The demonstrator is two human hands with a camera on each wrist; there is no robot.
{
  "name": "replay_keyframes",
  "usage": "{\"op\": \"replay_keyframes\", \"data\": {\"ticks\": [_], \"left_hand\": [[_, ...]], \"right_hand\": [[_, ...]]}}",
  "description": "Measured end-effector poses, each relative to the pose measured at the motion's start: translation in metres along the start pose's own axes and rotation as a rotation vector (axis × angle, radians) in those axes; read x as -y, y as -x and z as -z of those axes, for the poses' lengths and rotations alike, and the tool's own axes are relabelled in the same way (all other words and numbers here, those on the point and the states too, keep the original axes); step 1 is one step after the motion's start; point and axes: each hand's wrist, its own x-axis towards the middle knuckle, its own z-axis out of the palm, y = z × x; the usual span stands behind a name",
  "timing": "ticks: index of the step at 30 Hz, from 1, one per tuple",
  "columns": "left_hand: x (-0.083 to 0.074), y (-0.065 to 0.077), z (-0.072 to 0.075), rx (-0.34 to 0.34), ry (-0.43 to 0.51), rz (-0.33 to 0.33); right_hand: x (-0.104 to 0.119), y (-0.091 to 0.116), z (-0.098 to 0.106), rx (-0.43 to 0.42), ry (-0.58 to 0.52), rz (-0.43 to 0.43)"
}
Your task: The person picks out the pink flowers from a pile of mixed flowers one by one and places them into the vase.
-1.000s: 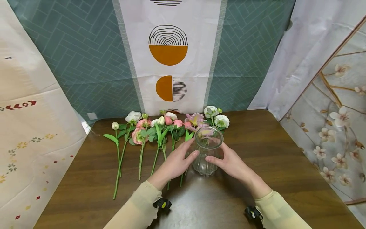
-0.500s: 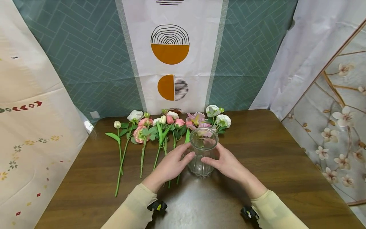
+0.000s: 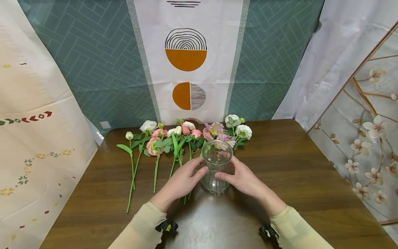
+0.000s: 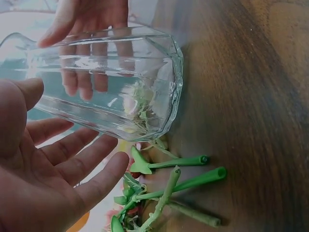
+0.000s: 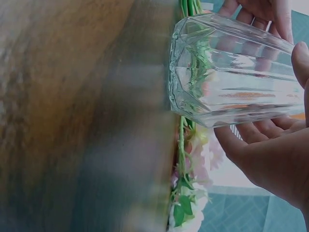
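Observation:
A clear ribbed glass vase with a wide round rim stands upright on the wooden table, between both hands. From its left side my left hand holds it, thumb toward the front and fingers spread round the flank. Opposite, my right hand holds the right flank in the same way. The left wrist view shows the vase sideways, with flower stems behind its base. In the right wrist view the vase is see-through, holding nothing inside.
Behind and left of the vase lies a row of artificial flowers: a white tulip, pink blooms, a lilac flower and white roses. Their stems point toward the table's front. A patterned cloth hangs behind the table.
Both hands have slid the vase a little to the left and slightly nearer along the table. The flowers shift slightly right in the picture as the head view turns.

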Motion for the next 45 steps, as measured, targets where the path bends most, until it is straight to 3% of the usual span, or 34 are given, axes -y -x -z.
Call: {"op": "replay_keyframes", "data": {"ticks": [27, 35, 40, 45], "left_hand": [[0.001, 0.003, 0.002, 0.008, 0.003, -0.004], [0.005, 0.009, 0.006, 0.017, 0.000, 0.007], [0.008, 0.007, 0.013, -0.026, -0.037, 0.006], [0.013, -0.003, 0.021, -0.083, -0.119, 0.056]], "right_hand": [[0.004, 0.000, 0.001, 0.023, 0.015, -0.014], [0.002, 0.003, 0.009, 0.017, -0.008, -0.022], [-0.001, 0.004, 0.016, 0.002, -0.027, -0.007], [-0.003, 0.006, 0.023, 0.001, -0.034, 0.003]]}}
